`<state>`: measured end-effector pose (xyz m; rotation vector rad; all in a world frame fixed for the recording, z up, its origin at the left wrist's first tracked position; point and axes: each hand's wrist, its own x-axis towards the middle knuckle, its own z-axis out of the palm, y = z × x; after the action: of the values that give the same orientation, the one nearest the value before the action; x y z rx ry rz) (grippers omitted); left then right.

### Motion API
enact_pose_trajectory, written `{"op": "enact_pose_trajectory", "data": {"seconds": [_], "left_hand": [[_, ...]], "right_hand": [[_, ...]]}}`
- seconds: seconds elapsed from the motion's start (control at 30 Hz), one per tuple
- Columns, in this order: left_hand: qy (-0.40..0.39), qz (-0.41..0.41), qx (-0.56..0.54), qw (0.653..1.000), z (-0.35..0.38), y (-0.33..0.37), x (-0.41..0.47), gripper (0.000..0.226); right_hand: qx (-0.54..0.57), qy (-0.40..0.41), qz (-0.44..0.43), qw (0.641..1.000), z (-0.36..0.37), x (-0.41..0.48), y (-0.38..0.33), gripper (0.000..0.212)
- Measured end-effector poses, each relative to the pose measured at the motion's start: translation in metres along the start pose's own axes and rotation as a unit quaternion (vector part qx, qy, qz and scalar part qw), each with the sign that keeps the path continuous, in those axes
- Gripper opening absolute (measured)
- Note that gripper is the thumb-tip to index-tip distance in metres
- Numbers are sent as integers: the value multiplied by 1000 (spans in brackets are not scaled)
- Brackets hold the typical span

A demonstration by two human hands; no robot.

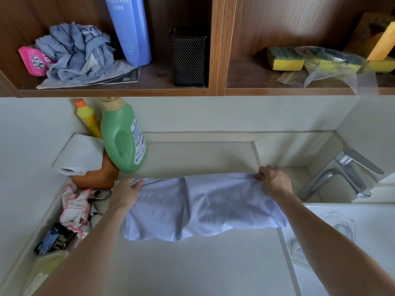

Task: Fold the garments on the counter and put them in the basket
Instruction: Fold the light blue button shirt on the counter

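Head view, the only one. The white garment [203,206] lies across the middle of the frame on the pale counter [192,263], already doubled into a long band. Its near edge is wavy and slack.

The left hand [126,192] pinches the far left corner, fingers curled into the cloth. The right hand [272,180] grips the far right corner the same way. Both are closed on fabric, arms stretched well forward.

Now the trouble spots. On the right, that corner sits just beside the recessed basin under the chrome tap [346,171]. If the right hand lets the end sag, the cloth could slide into the basin and get wet.

On the left it's crowded: the green detergent bottle [123,137], a paper roll [81,154] and an orange pot [100,176] stand near the left hand. Scissors [101,194] and pink-trimmed gloves [74,206] lie close to the wrist. A wide sweep of that elbow could tip the bottle or drag the clutter into the fold.

The fabric looks thin and limp. If one hand pulls ahead of the other, the band will likely skew and the layers slip apart.

And no basket is plainly in sight down here. Only a black mesh holder [189,58] sits on the shelf in the upper middle, so the carry may mean turning away with a loose bundle.
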<state>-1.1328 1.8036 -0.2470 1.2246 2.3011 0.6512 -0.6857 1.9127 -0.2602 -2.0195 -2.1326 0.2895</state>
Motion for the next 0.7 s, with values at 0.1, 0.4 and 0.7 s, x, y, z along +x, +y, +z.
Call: {"op": "enact_pose_trajectory", "data": {"seconds": [0.1, 0.4, 0.7], "left_hand": [[1, -7, -7, 1000, 3, -4, 0, 42], [107, 50, -29, 993, -1, -23, -17, 24], [83, 100, -10, 991, -4, -20, -23, 9]], "right_hand": [[44, 20, 30, 998, -4, 4, 7, 23], [69, 135, 56, 987, -20, -38, 18, 58], [106, 90, 64, 988, -20, -44, 48, 28]]}}
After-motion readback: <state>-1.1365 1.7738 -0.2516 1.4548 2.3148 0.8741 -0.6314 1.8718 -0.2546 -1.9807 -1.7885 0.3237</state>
